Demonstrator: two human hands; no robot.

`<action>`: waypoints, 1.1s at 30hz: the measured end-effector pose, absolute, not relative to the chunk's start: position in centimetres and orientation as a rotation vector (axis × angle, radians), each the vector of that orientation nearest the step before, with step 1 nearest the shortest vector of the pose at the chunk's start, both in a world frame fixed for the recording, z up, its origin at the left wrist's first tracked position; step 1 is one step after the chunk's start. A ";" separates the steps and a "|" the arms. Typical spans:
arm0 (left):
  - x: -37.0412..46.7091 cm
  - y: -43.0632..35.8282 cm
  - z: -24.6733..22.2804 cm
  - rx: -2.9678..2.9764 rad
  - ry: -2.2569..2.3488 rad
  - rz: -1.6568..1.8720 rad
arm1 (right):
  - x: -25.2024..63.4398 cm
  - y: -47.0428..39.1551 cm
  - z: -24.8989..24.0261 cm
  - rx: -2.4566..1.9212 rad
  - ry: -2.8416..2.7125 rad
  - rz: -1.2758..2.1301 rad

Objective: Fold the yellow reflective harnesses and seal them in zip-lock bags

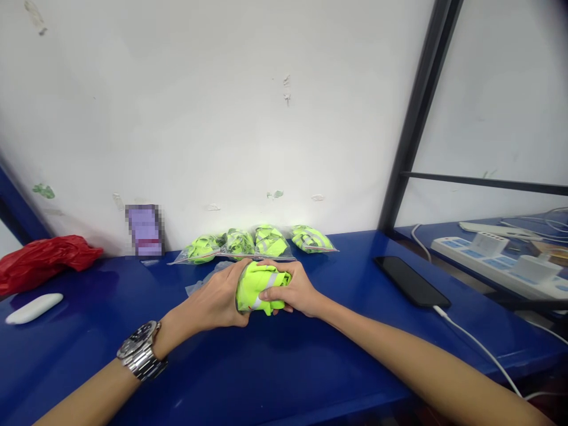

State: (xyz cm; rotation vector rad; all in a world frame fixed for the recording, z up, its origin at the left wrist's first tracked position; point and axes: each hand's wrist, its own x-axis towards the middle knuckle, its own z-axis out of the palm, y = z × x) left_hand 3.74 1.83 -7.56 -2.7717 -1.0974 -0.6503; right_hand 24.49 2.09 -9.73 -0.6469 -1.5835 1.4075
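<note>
A bundled neon-yellow reflective vest (pixel 257 284) with grey-silver strips is held between my two hands above the blue table. My right hand (pixel 302 290) grips its right side, thumb across the front. On the left, my left hand (pixel 217 299) is closed around a clear plastic bag (pixel 202 282) at the vest's left end. Part of that bag shows behind the hand, and a clear edge lies along the vest. How far the vest sits inside the bag is hidden by my fingers. A metal watch (pixel 141 349) is on my left wrist.
Several clear bags with yellow vests (pixel 239 242) lie along the wall. Left are a red plastic bag (pixel 48 257), a white oblong object (pixel 34 309) and a propped, blurred phone (pixel 145 231). Right are a black phone (pixel 412 281) on a white cable and a power strip (pixel 501 266) beyond a dark post.
</note>
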 end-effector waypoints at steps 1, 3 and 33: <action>3.8 2.0 -7.6 -2.776 -1.116 -0.641 | 24.4 2.1 -9.9 -0.655 -1.585 1.383; 3.8 2.4 -8.0 -2.780 -1.138 -0.646 | 24.1 2.1 -10.4 -0.685 -1.596 1.312; 2.7 0.2 -4.1 -2.852 -1.494 -0.497 | 23.8 1.5 -10.4 -0.719 -2.046 0.591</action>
